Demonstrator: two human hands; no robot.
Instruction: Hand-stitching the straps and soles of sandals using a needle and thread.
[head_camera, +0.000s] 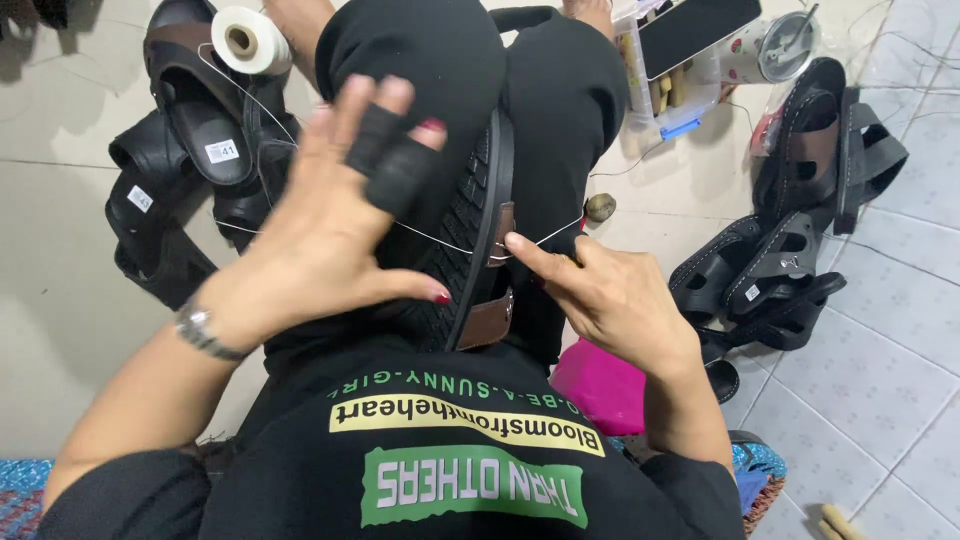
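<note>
Pulling white thread (440, 240) taut across sandal (480, 250) between knees: left hand (330, 230) grip open, right hand (600, 290) grip pinching thread.

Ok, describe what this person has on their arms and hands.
Both forearms are bare, with no sleeves reaching them. The left hand has black wraps around two of its fingers, red-painted nails, and a silver metal watch at the wrist. The right hand wears no wraps, ring or band that shows; whether its nails are painted cannot be told.
</note>
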